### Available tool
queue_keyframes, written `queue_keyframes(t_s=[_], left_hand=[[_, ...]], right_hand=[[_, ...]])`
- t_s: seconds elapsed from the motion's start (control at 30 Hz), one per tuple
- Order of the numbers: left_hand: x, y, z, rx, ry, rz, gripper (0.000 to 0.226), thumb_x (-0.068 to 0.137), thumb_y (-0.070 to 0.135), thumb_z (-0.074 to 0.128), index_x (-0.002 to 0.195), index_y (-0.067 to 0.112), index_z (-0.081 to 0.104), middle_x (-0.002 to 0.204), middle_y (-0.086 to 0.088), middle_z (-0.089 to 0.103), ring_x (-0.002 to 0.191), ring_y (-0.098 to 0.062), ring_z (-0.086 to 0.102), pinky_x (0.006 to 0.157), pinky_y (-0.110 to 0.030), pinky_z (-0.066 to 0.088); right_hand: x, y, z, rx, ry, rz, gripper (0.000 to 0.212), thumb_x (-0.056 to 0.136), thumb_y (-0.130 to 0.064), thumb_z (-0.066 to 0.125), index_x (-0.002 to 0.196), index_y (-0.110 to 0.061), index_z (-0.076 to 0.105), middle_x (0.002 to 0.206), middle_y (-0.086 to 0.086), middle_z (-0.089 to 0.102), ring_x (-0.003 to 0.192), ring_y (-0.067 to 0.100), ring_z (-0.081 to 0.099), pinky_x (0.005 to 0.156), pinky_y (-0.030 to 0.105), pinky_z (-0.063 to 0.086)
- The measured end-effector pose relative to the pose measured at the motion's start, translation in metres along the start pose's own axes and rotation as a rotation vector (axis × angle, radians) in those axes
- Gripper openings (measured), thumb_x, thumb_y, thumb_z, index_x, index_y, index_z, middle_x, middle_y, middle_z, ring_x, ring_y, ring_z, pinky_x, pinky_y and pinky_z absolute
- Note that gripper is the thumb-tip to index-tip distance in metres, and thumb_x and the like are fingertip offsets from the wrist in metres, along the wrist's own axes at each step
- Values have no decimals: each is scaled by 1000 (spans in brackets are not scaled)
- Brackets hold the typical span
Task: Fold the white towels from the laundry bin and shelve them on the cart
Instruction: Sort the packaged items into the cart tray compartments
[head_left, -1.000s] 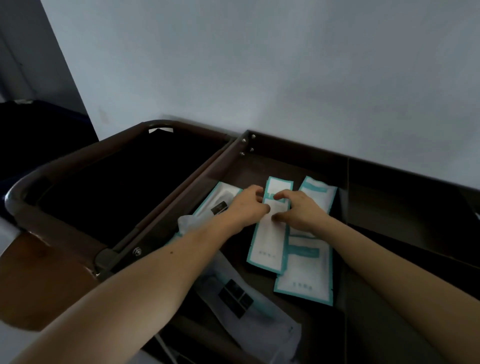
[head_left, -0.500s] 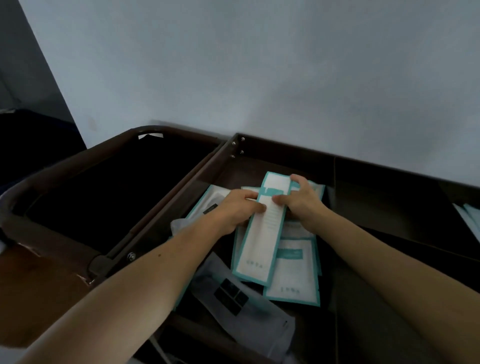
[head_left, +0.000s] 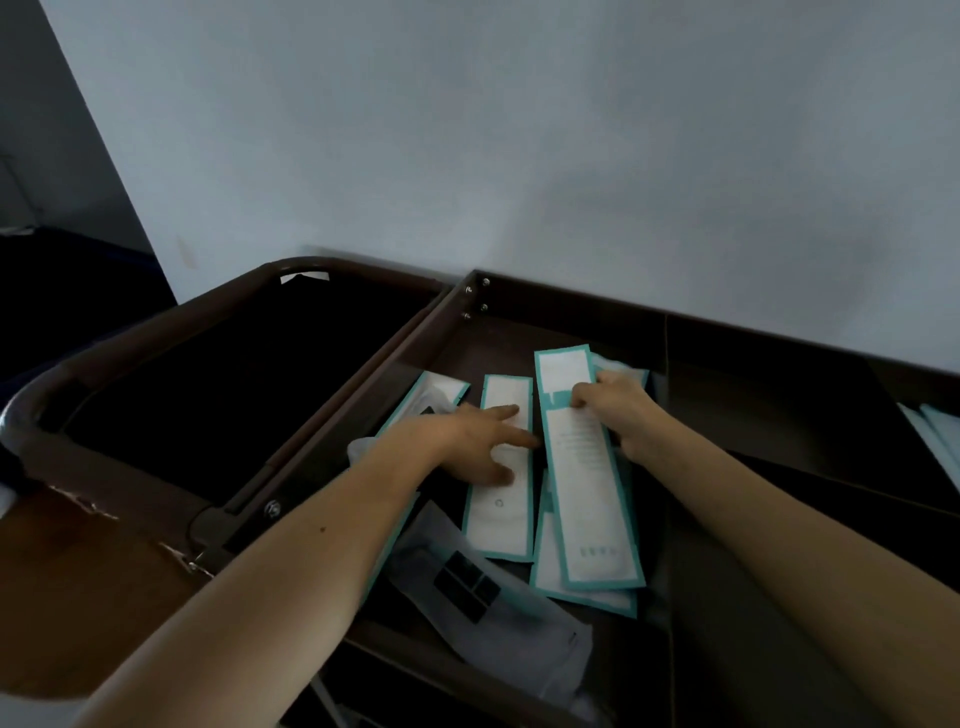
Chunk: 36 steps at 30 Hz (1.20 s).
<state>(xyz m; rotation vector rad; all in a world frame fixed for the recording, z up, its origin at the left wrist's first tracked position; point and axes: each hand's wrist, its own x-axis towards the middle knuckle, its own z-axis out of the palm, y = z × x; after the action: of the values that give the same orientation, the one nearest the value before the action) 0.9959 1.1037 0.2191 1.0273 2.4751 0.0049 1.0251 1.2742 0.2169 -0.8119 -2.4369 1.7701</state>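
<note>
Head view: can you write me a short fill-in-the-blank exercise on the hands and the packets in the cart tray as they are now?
1. The left hand lies flat, fingers spread, on a white packet with a ____ border.
2. The right hand grips the long packet, which lies on the ____ side of that white packet.
3. The gray pouch, nearest the person, bears ____ squares.

Missing words: teal; right; black.
</note>
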Motion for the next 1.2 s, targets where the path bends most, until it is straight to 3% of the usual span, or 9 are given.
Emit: queue_keyframes(t_s=[0.27, 0.4, 0.5, 0.63, 0.73, 0.87, 1.0, 1.07, 1.2], left_hand=[[-15, 1, -6, 156, -161, 9, 89, 77, 35, 74, 141, 55, 16, 157, 14, -13, 144, -24, -11, 114, -53, 13], [-8, 3, -7, 240, -78, 49, 70, 74, 31, 77, 132, 42, 41, 157, 9, -2, 143, -28, -14, 114, -54, 19], [-4, -1, -7, 281, -4, 80, 48, 71, 34, 78, 112, 30, 54, 147, 6, 27, 142, -30, -7, 116, -48, 13], [-4, -15, -13, 203, 274, 73, 28, 77, 25, 70, 102, 29, 59, 124, 0, 52, 134, -24, 22, 110, -33, 14], [-6, -22, -23, 131, 608, 146, 22, 75, 2, 54, 81, 22, 59, 96, 0, 64, 102, -23, 54, 88, -25, 30], [-9, -33, -29, -283, 1064, 62, 11, 76, 2, 56, 76, 11, 61, 81, 3, 60, 81, -20, 58, 69, -28, 40], [-15, -22, -43, -729, 1373, -28, 10, 80, 9, 71, 80, 7, 61, 69, 13, 56, 66, -2, 55, 61, -3, 36], [-16, -17, -47, -856, 1407, -47, 12, 81, 14, 71, 80, 13, 59, 68, 13, 57, 68, -6, 58, 62, -5, 39], [-13, -14, -50, -1119, 1417, 8, 17, 78, 24, 71, 75, 27, 55, 71, 11, 62, 72, -13, 61, 72, -33, 51]], right_hand=[[2, 0, 1, 151, -17, -54, 20, 88, -10, 54, 108, -10, 58, 105, 12, 67, 91, 26, 66, 75, 36, 55], [-3, 0, 0, 182, -20, -66, 19, 91, -10, 53, 109, -10, 56, 101, 8, 66, 84, 19, 65, 68, 31, 53], [-5, -1, 0, 178, -10, -82, 16, 90, -10, 54, 107, -9, 56, 101, 8, 66, 86, 20, 65, 76, 34, 55], [-8, -5, -5, 241, 8, -93, 9, 91, -8, 53, 98, -7, 58, 92, 7, 64, 78, 17, 62, 75, 32, 52], [-12, -10, -13, 362, 4, -39, 9, 91, -8, 53, 84, -9, 57, 83, 7, 63, 75, 20, 61, 72, 34, 51], [-15, -16, -26, 479, 24, -59, 15, 91, -5, 53, 77, -11, 55, 78, 5, 61, 68, 17, 57, 59, 28, 46], [-19, -18, -34, 551, 19, -55, 12, 91, -4, 54, 81, -10, 57, 83, 5, 63, 71, 17, 60, 59, 28, 48], [-21, -18, -35, 543, 11, -61, 12, 91, -5, 54, 81, -11, 56, 83, 4, 63, 71, 17, 61, 59, 28, 49], [-28, -17, -37, 540, -5, -78, 13, 91, -4, 53, 80, -11, 56, 81, 4, 63, 69, 16, 60, 54, 26, 51]])
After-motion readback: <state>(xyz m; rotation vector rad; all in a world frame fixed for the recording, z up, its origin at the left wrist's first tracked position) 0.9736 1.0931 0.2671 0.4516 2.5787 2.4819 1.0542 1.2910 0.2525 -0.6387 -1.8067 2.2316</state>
